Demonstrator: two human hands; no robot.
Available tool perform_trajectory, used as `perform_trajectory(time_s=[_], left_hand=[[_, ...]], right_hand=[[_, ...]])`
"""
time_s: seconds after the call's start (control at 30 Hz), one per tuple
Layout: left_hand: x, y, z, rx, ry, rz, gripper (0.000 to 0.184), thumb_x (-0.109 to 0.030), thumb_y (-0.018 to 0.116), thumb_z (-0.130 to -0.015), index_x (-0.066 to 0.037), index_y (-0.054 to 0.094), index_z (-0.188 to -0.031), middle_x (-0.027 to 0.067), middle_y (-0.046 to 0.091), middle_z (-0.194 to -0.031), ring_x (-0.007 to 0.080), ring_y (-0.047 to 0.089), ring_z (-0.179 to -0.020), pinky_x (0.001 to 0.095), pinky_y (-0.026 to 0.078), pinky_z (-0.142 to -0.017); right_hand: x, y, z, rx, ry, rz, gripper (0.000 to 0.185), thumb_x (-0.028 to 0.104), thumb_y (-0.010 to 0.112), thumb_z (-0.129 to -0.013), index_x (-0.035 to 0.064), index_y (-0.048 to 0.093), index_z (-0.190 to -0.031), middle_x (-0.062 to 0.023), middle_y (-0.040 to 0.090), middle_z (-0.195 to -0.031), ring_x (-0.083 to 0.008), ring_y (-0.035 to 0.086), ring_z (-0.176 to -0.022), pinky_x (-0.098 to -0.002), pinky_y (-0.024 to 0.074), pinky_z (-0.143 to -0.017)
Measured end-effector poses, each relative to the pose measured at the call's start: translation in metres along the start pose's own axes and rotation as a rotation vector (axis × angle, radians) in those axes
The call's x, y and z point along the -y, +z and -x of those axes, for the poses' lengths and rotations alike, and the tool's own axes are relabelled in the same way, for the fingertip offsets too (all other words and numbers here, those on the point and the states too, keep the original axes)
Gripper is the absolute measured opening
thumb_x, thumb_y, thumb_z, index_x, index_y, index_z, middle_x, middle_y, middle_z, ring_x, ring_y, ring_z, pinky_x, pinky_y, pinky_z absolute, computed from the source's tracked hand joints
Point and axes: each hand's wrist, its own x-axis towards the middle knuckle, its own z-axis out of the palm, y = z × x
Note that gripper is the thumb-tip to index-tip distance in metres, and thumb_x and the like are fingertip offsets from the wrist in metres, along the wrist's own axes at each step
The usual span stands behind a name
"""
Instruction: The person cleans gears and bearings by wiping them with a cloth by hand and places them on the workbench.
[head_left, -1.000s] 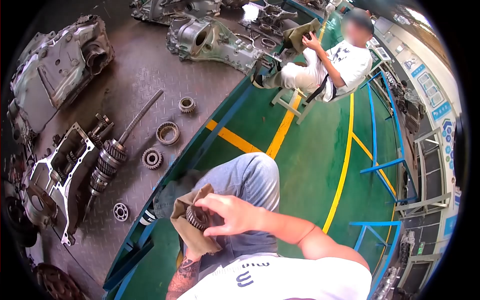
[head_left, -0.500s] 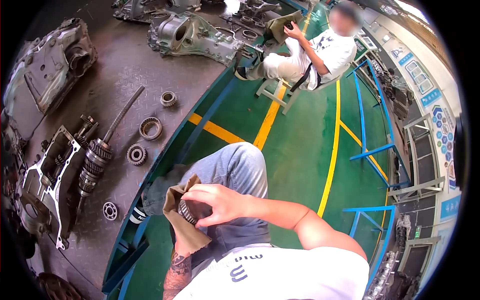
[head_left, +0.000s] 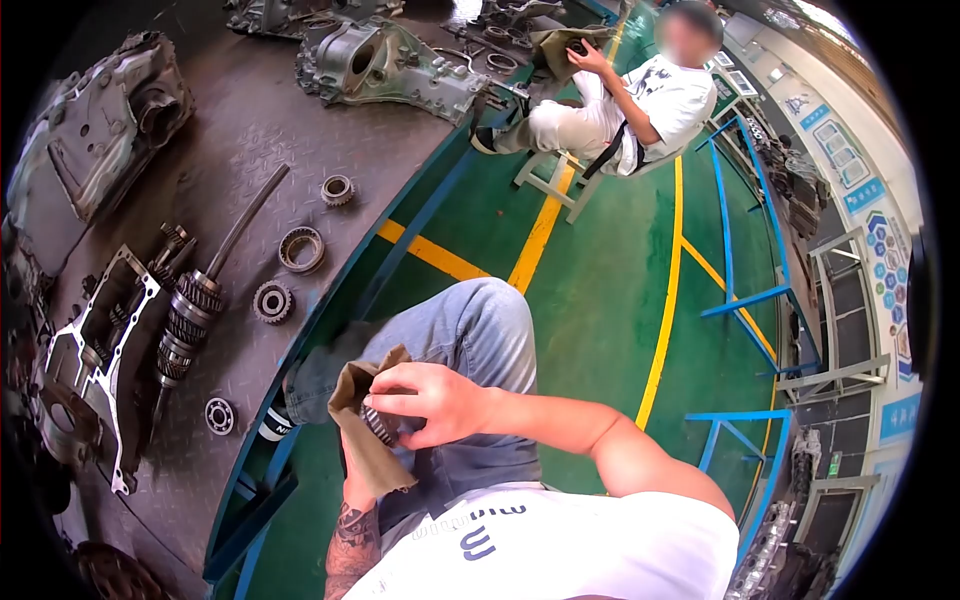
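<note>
A toothed metal gear (head_left: 378,424) lies in a brown cloth (head_left: 368,458) above my lap. My left hand (head_left: 358,488) supports the cloth and gear from beneath; most of its fingers are hidden behind the fabric. From the right, my right hand (head_left: 432,402) reaches over with bent fingers and thumb gripping the gear's edge. The gear's far side is covered by the cloth and my fingers.
To the left, a metal workbench (head_left: 235,400) carries a gear shaft (head_left: 185,330), a bearing (head_left: 220,416), loose gears (head_left: 273,302) and a gearbox housing (head_left: 400,75). A seated co-worker (head_left: 640,110) holds a cloth-wrapped part. Blue frames (head_left: 745,300) stand right.
My right hand's fingers and thumb have shifted slightly on the gear and are bent more. The cloth and gear have tilted a little. Parts on the bench lie as before.
</note>
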Motion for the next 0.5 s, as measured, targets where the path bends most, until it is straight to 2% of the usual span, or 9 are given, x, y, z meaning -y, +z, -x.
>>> perform_trajectory(time_s=[0.03,0.23,0.27,0.33,0.43,0.5], left_hand=[[0.005,-0.005,0.002,-0.058,-0.076,0.08,0.066,-0.023,0.074,-0.079,0.001,0.045,-0.133,0.0111,0.059,-0.118,0.0183,0.059,-0.109,0.0307,0.048,-0.094],[0.009,-0.05,0.008,0.28,-0.083,-0.703,0.067,-0.026,0.073,-0.083,-0.001,0.043,-0.138,0.0191,0.052,-0.136,0.0286,0.057,-0.121,0.0363,0.049,-0.095],[0.011,-0.052,0.006,0.312,0.011,-0.737,0.067,-0.028,0.073,-0.081,0.001,0.045,-0.135,0.0199,0.056,-0.124,0.0337,0.063,-0.108,0.0374,0.051,-0.089],[0.015,-0.042,0.0,0.234,0.237,-0.708,0.071,-0.031,0.074,-0.08,0.001,0.044,-0.136,0.017,0.058,-0.114,0.0342,0.065,-0.096,0.0395,0.052,-0.086],[0.029,-0.042,-0.001,0.046,0.194,-0.526,0.057,-0.03,0.072,-0.088,-0.001,0.043,-0.128,0.0109,0.057,-0.106,0.0247,0.067,-0.085,0.0349,0.056,-0.078],[0.031,-0.035,0.005,-0.086,-0.098,-0.144,0.047,-0.029,0.068,-0.094,-0.004,0.042,-0.124,0.0101,0.056,-0.112,0.0184,0.065,-0.092,0.0301,0.056,-0.078]], right_hand=[[0.0,0.0,0.0,-0.004,-0.006,-0.004,0.063,0.012,0.085,-0.057,0.0024,0.063,-0.115,-0.0156,0.061,-0.11,-0.0327,0.064,-0.097,-0.0381,0.0541,-0.083],[-0.002,-0.001,0.008,-0.03,0.172,-0.225,0.064,0.015,0.088,-0.058,0.0015,0.062,-0.114,-0.0153,0.06,-0.108,-0.0296,0.064,-0.093,-0.0359,0.0549,-0.08],[-0.001,-0.002,0.009,-0.034,0.195,-0.214,0.064,0.015,0.088,-0.058,0.0016,0.062,-0.115,-0.0151,0.06,-0.108,-0.0286,0.064,-0.092,-0.0352,0.055,-0.08],[0.003,-0.005,0.01,-0.036,0.237,-0.194,0.065,0.015,0.088,-0.057,0.0018,0.062,-0.115,-0.0147,0.06,-0.109,-0.0265,0.064,-0.091,-0.0337,0.0553,-0.079],[0.001,-0.004,0.01,-0.093,0.167,-0.194,0.066,0.015,0.087,-0.058,0.0018,0.062,-0.117,-0.014,0.059,-0.109,-0.0244,0.064,-0.089,-0.0321,0.0555,-0.078],[0.003,-0.006,0.011,-0.064,0.192,-0.214,0.066,0.016,0.087,-0.058,0.0016,0.061,-0.118,-0.0138,0.059,-0.109,-0.0238,0.065,-0.088,-0.0319,0.0557,-0.077]])
